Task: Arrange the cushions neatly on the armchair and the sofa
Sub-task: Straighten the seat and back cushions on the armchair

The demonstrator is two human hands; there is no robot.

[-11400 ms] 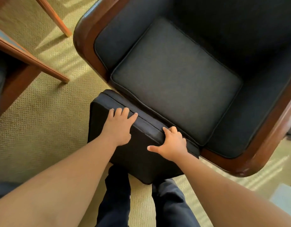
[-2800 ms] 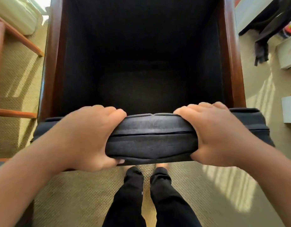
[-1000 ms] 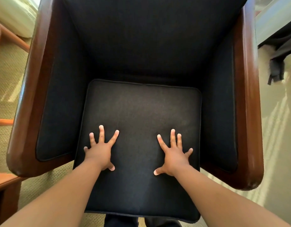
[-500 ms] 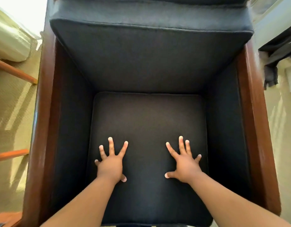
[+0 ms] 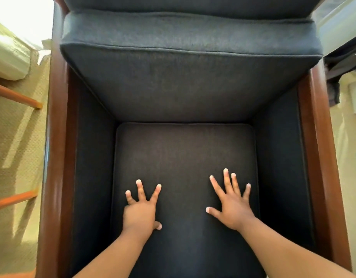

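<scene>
A dark grey seat cushion (image 5: 183,153) lies flat inside the armchair (image 5: 56,177), which has brown wooden arms. Its back edge meets the foot of the dark back cushion (image 5: 189,77), which stands upright against the chair's back. My left hand (image 5: 141,209) presses flat on the seat cushion's front left part, fingers spread. On the front right part my right hand (image 5: 231,203) presses flat in the same way. Neither hand holds anything.
Beige carpet (image 5: 18,149) lies on both sides of the chair. Orange wooden legs (image 5: 16,95) of other furniture stand at the left. Dark clothing (image 5: 341,63) hangs at the upper right beside white furniture (image 5: 355,97).
Earlier both hands gripped the seat cushion in front of the chair. It now lies in the seat, pushed back to the back cushion, with both hands flat on it.
</scene>
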